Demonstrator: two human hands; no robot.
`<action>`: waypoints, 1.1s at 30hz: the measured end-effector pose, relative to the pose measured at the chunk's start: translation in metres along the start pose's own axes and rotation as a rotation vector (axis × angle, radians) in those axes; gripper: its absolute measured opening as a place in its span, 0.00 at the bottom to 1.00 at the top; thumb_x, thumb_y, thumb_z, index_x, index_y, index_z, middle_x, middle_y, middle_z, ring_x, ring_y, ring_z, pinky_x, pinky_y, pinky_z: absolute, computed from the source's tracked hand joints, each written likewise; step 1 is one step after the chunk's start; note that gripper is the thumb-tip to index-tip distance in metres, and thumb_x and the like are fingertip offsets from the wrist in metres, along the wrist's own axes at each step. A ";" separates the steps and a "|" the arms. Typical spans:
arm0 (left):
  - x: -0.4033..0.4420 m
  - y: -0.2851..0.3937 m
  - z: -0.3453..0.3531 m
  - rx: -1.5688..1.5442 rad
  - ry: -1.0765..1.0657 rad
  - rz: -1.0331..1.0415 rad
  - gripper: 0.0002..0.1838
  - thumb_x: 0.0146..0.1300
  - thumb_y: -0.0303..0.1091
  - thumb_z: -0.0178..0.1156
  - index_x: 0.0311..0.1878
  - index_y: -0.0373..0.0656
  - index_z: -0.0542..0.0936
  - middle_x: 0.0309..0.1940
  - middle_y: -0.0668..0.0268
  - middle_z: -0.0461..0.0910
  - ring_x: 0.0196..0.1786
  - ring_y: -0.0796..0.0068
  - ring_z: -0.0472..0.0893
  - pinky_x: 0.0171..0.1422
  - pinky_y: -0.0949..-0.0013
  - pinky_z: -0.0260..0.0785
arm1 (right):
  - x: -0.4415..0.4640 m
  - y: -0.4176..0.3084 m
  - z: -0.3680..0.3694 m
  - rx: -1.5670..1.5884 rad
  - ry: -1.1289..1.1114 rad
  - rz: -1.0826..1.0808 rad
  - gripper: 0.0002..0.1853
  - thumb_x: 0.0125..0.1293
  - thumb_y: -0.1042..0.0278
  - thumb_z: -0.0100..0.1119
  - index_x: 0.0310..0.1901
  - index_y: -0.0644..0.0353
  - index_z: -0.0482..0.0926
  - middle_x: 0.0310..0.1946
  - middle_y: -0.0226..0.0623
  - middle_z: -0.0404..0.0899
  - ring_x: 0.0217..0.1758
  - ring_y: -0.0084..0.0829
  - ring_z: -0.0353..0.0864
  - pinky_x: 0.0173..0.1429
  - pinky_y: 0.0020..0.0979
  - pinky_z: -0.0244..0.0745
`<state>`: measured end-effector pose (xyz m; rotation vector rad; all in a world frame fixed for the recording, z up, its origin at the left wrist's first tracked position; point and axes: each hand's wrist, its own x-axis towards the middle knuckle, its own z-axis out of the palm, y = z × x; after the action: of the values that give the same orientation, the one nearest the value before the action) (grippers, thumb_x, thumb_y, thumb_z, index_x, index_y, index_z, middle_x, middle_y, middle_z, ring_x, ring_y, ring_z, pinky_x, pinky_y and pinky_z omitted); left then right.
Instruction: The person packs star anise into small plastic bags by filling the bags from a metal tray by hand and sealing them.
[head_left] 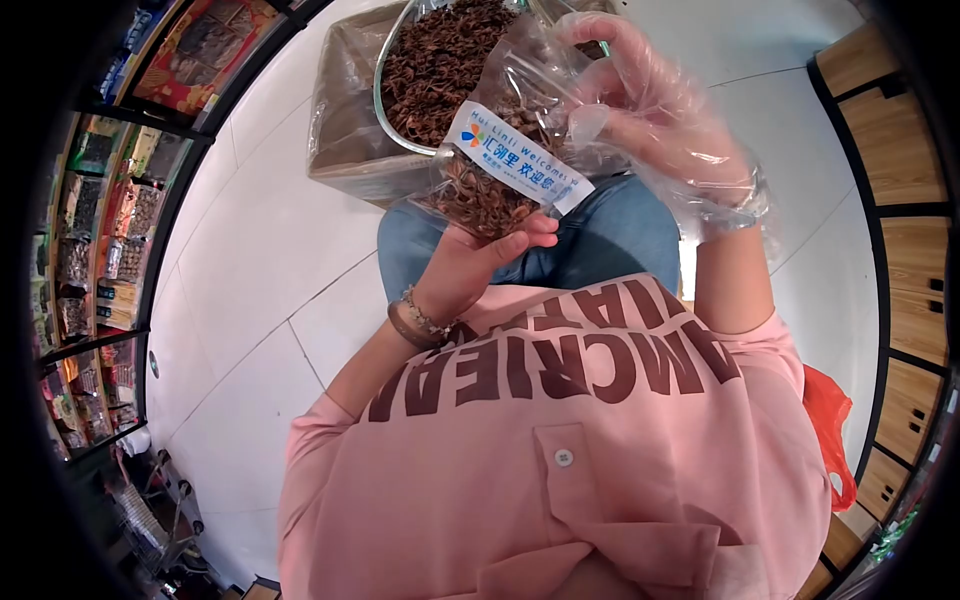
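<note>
One clear bag (522, 120) of brown, woody, star-shaped spice pieces sits in front of you, tilted above your knees (420, 250), just beside the tub (378, 95) of similar pieces in its carton (345, 165). The film is shiny and creased, the pieces bunched darkly at its lower end, and a white label (520, 158) with blue lettering and an orange-and-blue petal mark runs slantwise across it. Your bare left grip (490, 250) pinches that lower end, thumb in front and fingers beneath. Your right grip (665, 140), in a loose transparent glove, has its fingers curved around the bag's upper end; you cannot tell whether they press together there, since glove and film blend. The label's right end is hard to read, glare blurs the bag's mouth, the tub is cut off by the upper edge, and your body partly hides a red bag (838, 430).
</note>
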<state>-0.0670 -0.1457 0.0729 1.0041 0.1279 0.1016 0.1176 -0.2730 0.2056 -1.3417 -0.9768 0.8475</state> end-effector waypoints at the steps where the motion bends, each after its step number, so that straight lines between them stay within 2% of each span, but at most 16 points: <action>1: 0.000 0.000 -0.001 0.004 0.007 -0.007 0.16 0.65 0.24 0.55 0.56 0.34 0.71 0.50 0.56 0.78 0.54 0.59 0.78 0.64 0.53 0.68 | -0.001 0.000 0.000 -0.056 0.007 -0.041 0.28 0.61 0.87 0.53 0.63 0.61 0.60 0.32 0.28 0.74 0.35 0.17 0.74 0.38 0.17 0.68; 2: 0.000 0.001 -0.002 0.043 -0.001 -0.015 0.17 0.65 0.23 0.55 0.56 0.34 0.71 0.50 0.56 0.78 0.55 0.60 0.78 0.64 0.53 0.69 | -0.003 0.001 0.001 -0.113 0.015 -0.083 0.31 0.60 0.88 0.52 0.66 0.61 0.59 0.32 0.28 0.74 0.35 0.17 0.75 0.38 0.16 0.68; 4: 0.001 0.004 -0.004 0.120 -0.016 -0.031 0.17 0.65 0.22 0.54 0.57 0.33 0.71 0.50 0.55 0.78 0.55 0.60 0.78 0.63 0.54 0.69 | -0.003 0.002 0.005 0.041 0.055 -0.081 0.36 0.59 0.89 0.51 0.70 0.60 0.55 0.32 0.27 0.74 0.33 0.17 0.74 0.37 0.17 0.67; 7: 0.000 0.010 0.000 0.120 -0.020 -0.055 0.14 0.64 0.25 0.59 0.52 0.34 0.76 0.48 0.58 0.80 0.54 0.69 0.78 0.62 0.65 0.68 | -0.003 0.009 0.001 0.123 0.049 -0.071 0.39 0.59 0.88 0.52 0.72 0.60 0.52 0.32 0.27 0.73 0.31 0.16 0.72 0.36 0.17 0.67; 10: 0.001 0.020 -0.006 0.303 -0.111 0.038 0.18 0.63 0.26 0.58 0.56 0.34 0.74 0.48 0.59 0.80 0.57 0.70 0.76 0.64 0.66 0.67 | -0.007 0.002 -0.003 0.099 0.016 -0.045 0.40 0.58 0.87 0.55 0.72 0.61 0.52 0.32 0.27 0.72 0.30 0.15 0.70 0.35 0.18 0.65; 11: 0.001 0.026 -0.007 0.127 -0.075 0.039 0.19 0.64 0.27 0.58 0.58 0.34 0.72 0.48 0.60 0.80 0.58 0.71 0.76 0.64 0.66 0.67 | -0.009 -0.001 -0.004 0.085 0.006 -0.034 0.40 0.58 0.87 0.56 0.72 0.61 0.52 0.32 0.27 0.71 0.29 0.15 0.70 0.34 0.18 0.65; 13: 0.002 0.039 -0.010 -0.227 -0.004 0.041 0.23 0.64 0.29 0.57 0.61 0.34 0.69 0.49 0.61 0.80 0.59 0.72 0.75 0.64 0.67 0.66 | -0.003 0.014 -0.022 0.306 -0.230 -0.094 0.36 0.62 0.81 0.56 0.71 0.62 0.54 0.35 0.31 0.73 0.35 0.19 0.73 0.40 0.21 0.69; 15: 0.004 0.054 -0.026 -0.201 -0.086 0.079 0.24 0.65 0.30 0.55 0.64 0.34 0.67 0.49 0.62 0.79 0.55 0.74 0.76 0.62 0.69 0.66 | -0.003 0.022 -0.023 0.286 -0.257 -0.158 0.32 0.61 0.76 0.57 0.68 0.62 0.60 0.33 0.31 0.74 0.34 0.19 0.73 0.40 0.21 0.69; 17: 0.012 0.063 -0.029 -0.039 -0.100 0.091 0.24 0.66 0.31 0.54 0.64 0.34 0.66 0.48 0.64 0.79 0.52 0.76 0.76 0.59 0.71 0.67 | -0.009 0.022 -0.007 0.029 -0.077 -0.221 0.30 0.56 0.71 0.61 0.63 0.62 0.70 0.25 0.25 0.75 0.29 0.17 0.71 0.35 0.20 0.65; 20: 0.025 0.072 -0.004 0.372 0.020 0.100 0.19 0.70 0.34 0.51 0.59 0.34 0.73 0.45 0.66 0.80 0.44 0.82 0.77 0.52 0.76 0.68 | -0.002 0.028 0.002 -0.033 -0.157 -0.135 0.31 0.57 0.73 0.57 0.65 0.61 0.66 0.24 0.27 0.75 0.29 0.17 0.72 0.35 0.21 0.67; 23: 0.032 0.053 -0.001 0.348 0.064 0.123 0.17 0.72 0.35 0.48 0.54 0.33 0.77 0.41 0.67 0.81 0.43 0.83 0.77 0.50 0.77 0.69 | 0.001 0.028 0.007 -0.034 -0.230 -0.057 0.30 0.58 0.74 0.56 0.65 0.59 0.67 0.23 0.27 0.76 0.31 0.18 0.74 0.37 0.22 0.69; 27: 0.021 0.028 -0.001 0.420 0.244 0.206 0.19 0.74 0.39 0.46 0.51 0.33 0.79 0.41 0.66 0.82 0.43 0.83 0.77 0.51 0.77 0.69 | -0.001 0.030 0.000 -0.342 -0.245 -0.019 0.26 0.60 0.75 0.58 0.62 0.57 0.71 0.27 0.28 0.79 0.32 0.16 0.75 0.41 0.21 0.73; 28: 0.017 0.021 -0.009 0.504 0.316 0.185 0.20 0.75 0.41 0.45 0.51 0.33 0.78 0.43 0.64 0.82 0.44 0.82 0.78 0.53 0.75 0.69 | -0.006 0.030 0.004 -0.255 -0.131 0.010 0.20 0.60 0.74 0.60 0.56 0.61 0.75 0.27 0.27 0.79 0.30 0.15 0.74 0.38 0.21 0.72; 31: 0.012 0.005 -0.020 0.236 0.467 0.266 0.21 0.75 0.41 0.44 0.53 0.33 0.77 0.45 0.62 0.82 0.45 0.81 0.78 0.54 0.74 0.70 | -0.012 0.054 -0.002 -0.216 0.057 -0.001 0.12 0.61 0.74 0.59 0.46 0.65 0.78 0.27 0.26 0.78 0.30 0.15 0.74 0.36 0.20 0.71; 32: 0.008 0.007 -0.020 0.223 0.491 0.269 0.21 0.75 0.41 0.43 0.55 0.32 0.75 0.47 0.62 0.81 0.47 0.80 0.77 0.55 0.74 0.70 | -0.013 0.059 -0.002 -0.230 0.032 0.002 0.05 0.62 0.74 0.57 0.38 0.67 0.78 0.27 0.26 0.77 0.31 0.16 0.73 0.34 0.20 0.69; 33: 0.007 0.007 -0.020 0.232 0.492 0.292 0.21 0.75 0.41 0.43 0.56 0.32 0.75 0.47 0.62 0.81 0.47 0.80 0.78 0.55 0.74 0.70 | -0.015 0.064 0.001 -0.219 0.023 0.005 0.05 0.63 0.75 0.56 0.37 0.66 0.78 0.27 0.26 0.77 0.31 0.16 0.73 0.34 0.20 0.69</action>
<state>-0.0633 -0.1249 0.0677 1.2101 0.4497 0.6132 0.1142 -0.2821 0.1410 -1.5371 -1.0715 0.7433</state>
